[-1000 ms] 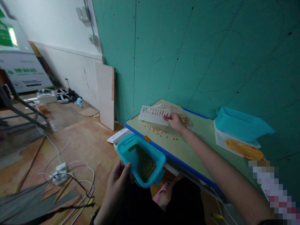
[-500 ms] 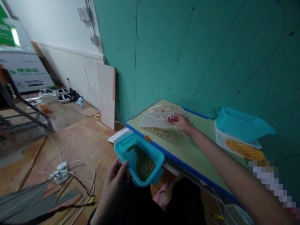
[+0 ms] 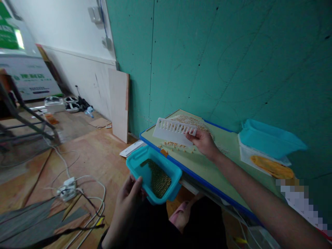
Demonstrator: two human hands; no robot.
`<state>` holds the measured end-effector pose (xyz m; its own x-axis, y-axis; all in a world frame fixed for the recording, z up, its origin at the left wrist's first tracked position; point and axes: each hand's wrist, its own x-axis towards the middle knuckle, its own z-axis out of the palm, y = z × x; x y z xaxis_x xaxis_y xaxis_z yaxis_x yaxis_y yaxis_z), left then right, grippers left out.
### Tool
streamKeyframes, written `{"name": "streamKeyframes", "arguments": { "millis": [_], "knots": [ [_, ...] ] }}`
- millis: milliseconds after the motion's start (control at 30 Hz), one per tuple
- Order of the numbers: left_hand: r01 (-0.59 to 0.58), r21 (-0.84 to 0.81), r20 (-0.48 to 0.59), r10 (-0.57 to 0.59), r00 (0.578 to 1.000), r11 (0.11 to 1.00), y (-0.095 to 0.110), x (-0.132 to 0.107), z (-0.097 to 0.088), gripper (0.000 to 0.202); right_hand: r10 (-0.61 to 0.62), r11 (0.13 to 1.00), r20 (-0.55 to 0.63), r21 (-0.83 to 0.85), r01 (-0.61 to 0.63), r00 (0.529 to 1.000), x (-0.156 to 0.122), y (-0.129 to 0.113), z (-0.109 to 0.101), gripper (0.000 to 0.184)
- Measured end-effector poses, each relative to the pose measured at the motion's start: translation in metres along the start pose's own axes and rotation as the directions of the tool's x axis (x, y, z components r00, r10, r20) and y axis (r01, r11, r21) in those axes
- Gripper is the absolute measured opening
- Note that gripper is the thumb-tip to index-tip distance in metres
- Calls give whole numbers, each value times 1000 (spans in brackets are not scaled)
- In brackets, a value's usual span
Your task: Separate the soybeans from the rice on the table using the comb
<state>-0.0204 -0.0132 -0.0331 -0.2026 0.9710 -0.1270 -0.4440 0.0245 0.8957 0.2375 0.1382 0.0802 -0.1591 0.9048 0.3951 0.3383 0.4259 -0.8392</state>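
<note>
Two blue containers [image 3: 143,175] appear, lower centre and right. Around centre are two hands [image 3: 206,144], one slotted white piece [image 3: 172,134] and one blue-edged table [image 3: 204,167].

At approx. 10 o'clock, a white panel [image 3: 28,83] bears lg. green Chinese chars. [image 3: 32,76], the last two looking like 利店, w/ sm. dark lines & a dark rounded bar below, too sm. to read. Just above, also approx. 10 o'clock, a green sign [image 3: 6,33] has pale chars., too blurred to read; no other txt. legible.
</note>
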Motion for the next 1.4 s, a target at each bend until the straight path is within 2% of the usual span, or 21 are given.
{"name": "streamKeyframes", "arguments": {
  "millis": [267,600,867,967,1100,1233,1400],
  "knots": [
    [-16,-54,-21,15,1000,998,-4,-5,7,34,1,995,-80,-104,-10,997,-46,-9,18,24],
    [-18,-20,-33,18,999,1000,-4,-7,10,33,-1,991,-134,-134,-17,991,-51,-9,21,23],
    [-4,-49,-29,2,1000,999,-4,-7,9,32,45,993,-66,-105,-52,997,-55,-6,24,23],
    [-12,-31,-32,11,999,999,0,-9,11,34,53,996,-35,-65,-55,998,-60,-11,26,23],
    [1,-21,-30,-2,1000,1000,6,-11,14,37,47,994,-28,-93,-49,999,-71,-22,29,21],
    [26,-96,-26,-29,999,995,4,-13,18,37,33,996,-88,-79,-40,996,-76,-24,21,24],
    [44,-108,20,-42,999,993,-6,-16,25,37,51,995,-254,-75,-73,966,-59,-4,-6,37]
  ]
}}
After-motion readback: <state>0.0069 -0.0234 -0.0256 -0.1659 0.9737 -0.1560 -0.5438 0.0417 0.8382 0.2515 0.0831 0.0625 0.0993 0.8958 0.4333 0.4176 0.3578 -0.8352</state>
